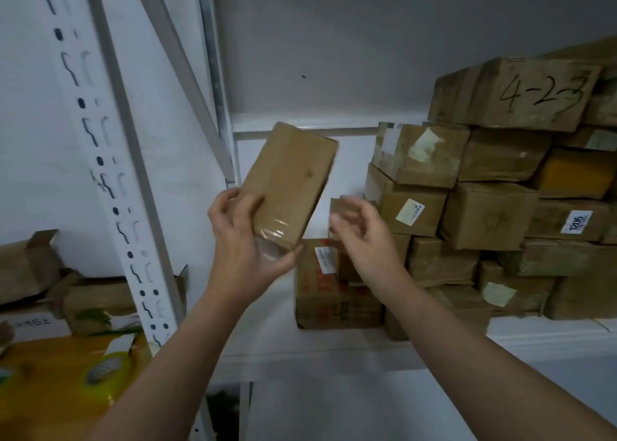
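Note:
My left hand (238,240) grips the lower end of a long brown cardboard box (290,181), fingers curled round its taped end. The box is tilted, its far end pointing up and to the right, and it hangs in the air in front of the shelf. My right hand (359,232) hovers just right of that box with fingers loosely spread and blurred, holding nothing. Behind my right hand stands a small box (337,207), partly hidden.
A white shelf (350,350) carries a stack of several taped cardboard boxes (487,213); one on top is marked "4-23" (541,93). A red-printed box (334,300) stands at the stack's left. A slotted white upright (110,180) rises at left, with yellow packaging (60,384) beyond.

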Demonstrator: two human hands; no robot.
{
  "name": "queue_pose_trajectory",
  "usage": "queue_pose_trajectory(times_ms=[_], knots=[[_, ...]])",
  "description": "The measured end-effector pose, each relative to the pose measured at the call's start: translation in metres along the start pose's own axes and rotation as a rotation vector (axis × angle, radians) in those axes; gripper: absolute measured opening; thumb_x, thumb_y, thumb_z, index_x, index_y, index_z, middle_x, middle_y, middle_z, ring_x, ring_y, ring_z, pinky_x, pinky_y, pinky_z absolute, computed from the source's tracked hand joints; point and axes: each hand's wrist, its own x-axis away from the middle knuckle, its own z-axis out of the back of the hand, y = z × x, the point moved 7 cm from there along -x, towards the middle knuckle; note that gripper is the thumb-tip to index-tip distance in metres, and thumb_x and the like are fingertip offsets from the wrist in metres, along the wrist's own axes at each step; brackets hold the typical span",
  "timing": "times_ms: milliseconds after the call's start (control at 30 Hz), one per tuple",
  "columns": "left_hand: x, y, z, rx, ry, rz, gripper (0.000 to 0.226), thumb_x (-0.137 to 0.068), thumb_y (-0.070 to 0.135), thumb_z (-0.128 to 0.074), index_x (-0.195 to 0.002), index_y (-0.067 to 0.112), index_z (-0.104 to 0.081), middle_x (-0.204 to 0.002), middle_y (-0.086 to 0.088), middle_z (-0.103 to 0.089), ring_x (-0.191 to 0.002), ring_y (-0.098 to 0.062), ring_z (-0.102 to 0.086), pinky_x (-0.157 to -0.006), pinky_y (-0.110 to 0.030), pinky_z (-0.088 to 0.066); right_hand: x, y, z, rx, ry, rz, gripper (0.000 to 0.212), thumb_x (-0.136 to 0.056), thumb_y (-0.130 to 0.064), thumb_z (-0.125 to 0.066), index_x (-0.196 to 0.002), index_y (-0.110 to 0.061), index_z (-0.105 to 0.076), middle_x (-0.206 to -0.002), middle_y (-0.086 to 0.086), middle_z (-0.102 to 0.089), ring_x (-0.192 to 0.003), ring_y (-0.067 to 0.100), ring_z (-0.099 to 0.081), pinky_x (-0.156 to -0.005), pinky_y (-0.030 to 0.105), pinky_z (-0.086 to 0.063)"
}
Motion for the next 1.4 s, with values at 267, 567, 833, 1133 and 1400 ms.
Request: queue_pose_trajectory(times_ms=[267,567,833,1133,1400], knots=[[0.021,0.014,0.009,-0.006,-0.087,-0.344,0.086,-0.068,0.053,-0.073,-0.136,0.026,-0.028,-0.138,-0.005,-0.024,-0.134,-0.018,-0.029,-0.104,-0.037,-0.043,-0.008,-0.022,-0.011,-0.33,0.013,-0.189,0.081,-0.085,-0.028,-0.072,-0.145,-0.041,-0.019,-0.116,-0.006,-0.06,-0.096,0.015,-0.065,-0.056,0.028,-0.057],[0.011,-0.006,0.022,0.312,0.03,0.454,0.072,-0.087,0.038,-0.062,-0.146,0.03,-0.022,-0.155,0.003,-0.023,-0.141,-0.012,-0.026,-0.115,-0.042,-0.028,0.006,-0.013,0.004,-0.527,0.0,0.012,0.072,-0.087,-0.001,-0.062,-0.137,-0.04,-0.028,-0.126,0.006,-0.06,-0.113,0.018,-0.062,-0.087,0.053,-0.054],[0.026,0.001,-0.002,0.777,-0.12,0.707,0.085,-0.071,0.026,-0.076,-0.136,0.035,-0.022,-0.115,0.014,-0.056,-0.095,-0.009,-0.065,-0.065,-0.026,-0.058,0.014,-0.005,-0.001,-0.559,-0.086,-0.091,0.123,-0.048,-0.053,-0.09,-0.144,-0.05,-0.013,-0.137,-0.003,-0.054,-0.126,0.022,-0.053,-0.097,0.056,-0.048],[0.034,0.003,0.0,0.794,-0.159,0.622,0.025,-0.087,0.036,-0.059,-0.096,0.02,-0.042,-0.108,-0.013,-0.068,-0.088,-0.014,-0.068,-0.08,-0.027,-0.053,0.018,-0.02,-0.004,-0.342,-0.01,-0.073,0.073,-0.075,-0.053,-0.072,-0.14,-0.038,-0.042,-0.119,-0.005,-0.068,-0.103,0.016,-0.068,-0.092,0.046,-0.054],[0.039,-0.009,0.004,0.907,-0.115,0.649,0.037,-0.09,0.035,-0.056,-0.125,0.031,-0.043,-0.102,0.0,-0.074,-0.098,-0.025,-0.068,-0.096,-0.05,-0.048,0.022,-0.021,-0.017,-0.326,-0.046,-0.141,0.014,-0.096,-0.038,-0.052,-0.105,-0.048,-0.053,-0.113,-0.004,-0.068,-0.104,0.013,-0.065,-0.096,0.038,-0.05]])
